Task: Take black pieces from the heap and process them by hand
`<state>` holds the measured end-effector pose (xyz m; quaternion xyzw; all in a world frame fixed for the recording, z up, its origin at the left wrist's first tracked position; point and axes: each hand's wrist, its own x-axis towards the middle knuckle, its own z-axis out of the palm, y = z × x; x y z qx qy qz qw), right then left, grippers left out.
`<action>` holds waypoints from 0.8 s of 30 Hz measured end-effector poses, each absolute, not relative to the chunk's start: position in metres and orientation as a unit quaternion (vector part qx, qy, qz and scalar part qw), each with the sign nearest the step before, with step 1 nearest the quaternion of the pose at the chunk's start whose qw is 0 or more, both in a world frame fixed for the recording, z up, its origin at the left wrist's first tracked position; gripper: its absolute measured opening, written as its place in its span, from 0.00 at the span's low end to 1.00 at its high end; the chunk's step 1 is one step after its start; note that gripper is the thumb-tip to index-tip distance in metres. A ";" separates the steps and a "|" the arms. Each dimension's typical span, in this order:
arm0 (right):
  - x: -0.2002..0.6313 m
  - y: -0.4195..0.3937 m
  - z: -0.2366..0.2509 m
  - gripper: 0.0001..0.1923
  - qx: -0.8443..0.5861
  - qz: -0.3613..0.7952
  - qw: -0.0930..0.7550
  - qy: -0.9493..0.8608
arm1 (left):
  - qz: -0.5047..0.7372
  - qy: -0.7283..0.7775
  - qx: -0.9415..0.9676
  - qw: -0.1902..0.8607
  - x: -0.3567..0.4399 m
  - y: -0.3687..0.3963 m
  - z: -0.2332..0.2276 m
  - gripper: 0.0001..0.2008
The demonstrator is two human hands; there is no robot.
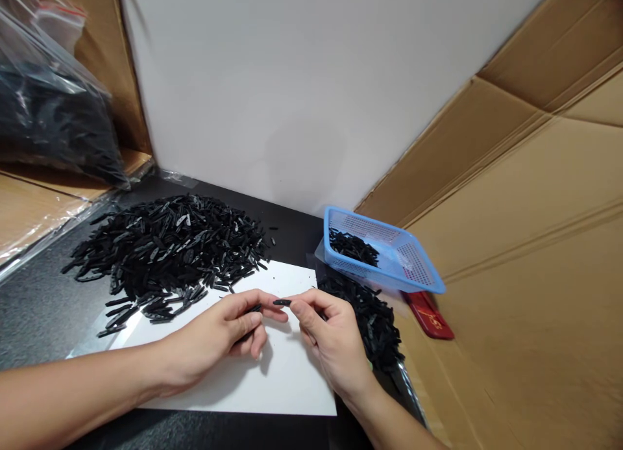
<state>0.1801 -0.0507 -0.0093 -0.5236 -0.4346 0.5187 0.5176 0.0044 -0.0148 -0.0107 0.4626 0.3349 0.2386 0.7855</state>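
Note:
Both my hands meet over a white sheet on a black table. My left hand and my right hand pinch one small black plastic strip between their fingertips. More black pieces seem tucked under my left fingers. A large heap of the same black strips lies to the upper left, partly on the sheet. A smaller heap of strips lies just right of my right hand.
A blue mesh basket holding some black strips stands at the right, tilted on the smaller heap. A red flat object lies beneath it. Cardboard walls rise on the right and left. A clear bag of black parts sits upper left.

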 end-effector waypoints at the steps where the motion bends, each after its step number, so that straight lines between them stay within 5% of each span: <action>1: 0.180 -0.051 -0.009 0.18 -0.524 0.519 0.518 -0.434 | 0.242 0.333 0.469 0.781 0.005 -0.014 -0.010 0.13; 12: 0.182 -0.049 -0.008 0.18 -0.408 0.653 0.534 -0.350 | 0.219 0.314 0.502 0.776 0.001 -0.015 -0.003 0.20; 17: 0.179 -0.052 -0.010 0.07 -0.481 0.504 0.463 -0.549 | 0.199 0.300 0.538 0.762 -0.001 -0.017 -0.001 0.24; 24: 0.177 -0.055 -0.007 0.08 -0.514 0.382 0.439 -0.631 | 0.202 0.307 0.558 0.744 0.000 -0.019 -0.002 0.27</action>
